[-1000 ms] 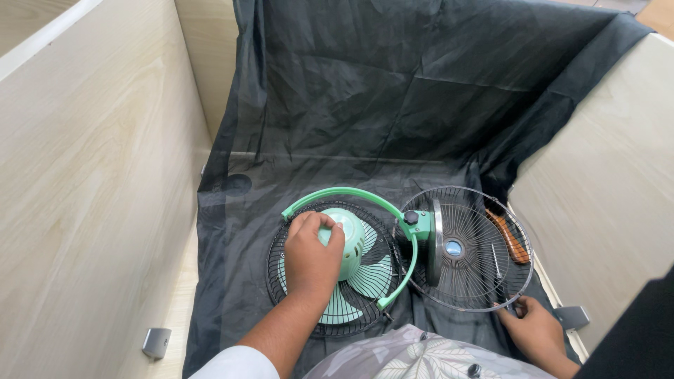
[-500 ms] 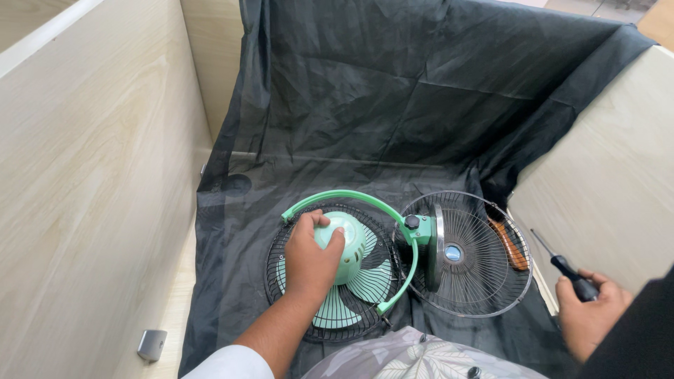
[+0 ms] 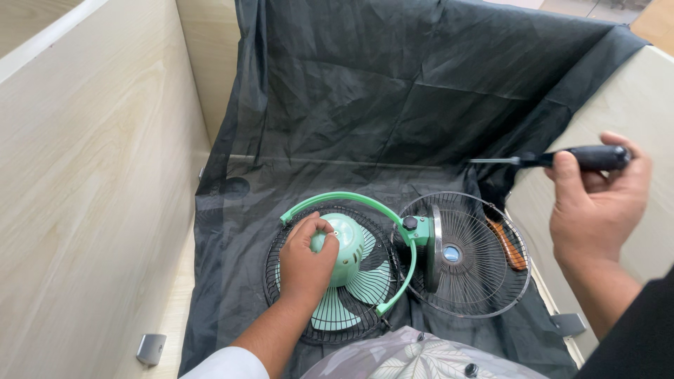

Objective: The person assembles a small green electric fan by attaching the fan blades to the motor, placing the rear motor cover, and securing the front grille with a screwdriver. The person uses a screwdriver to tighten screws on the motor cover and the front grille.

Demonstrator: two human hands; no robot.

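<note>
A small green fan (image 3: 351, 270) lies face down on a black cloth (image 3: 393, 105), its blades showing inside a black rear grille. My left hand (image 3: 305, 260) rests on the fan's green motor housing, fingers curled around it. The round front grille (image 3: 474, 256) stands tilted to the right of the fan's green curved bracket. My right hand (image 3: 597, 200) is raised at the right and grips a black-handled screwdriver (image 3: 554, 159), its shaft pointing left in the air above the grille.
Pale wooden walls (image 3: 84, 182) enclose the work area on the left and right. An orange-brown handled tool (image 3: 509, 245) lies behind the front grille. Small metal brackets (image 3: 151, 349) sit at the lower left and lower right. Patterned fabric (image 3: 421, 354) shows at the bottom edge.
My right hand picked the screwdriver up from the cloth at the lower right and lifted it high, turning the shaft leftward. My left hand stayed on the fan motor.
</note>
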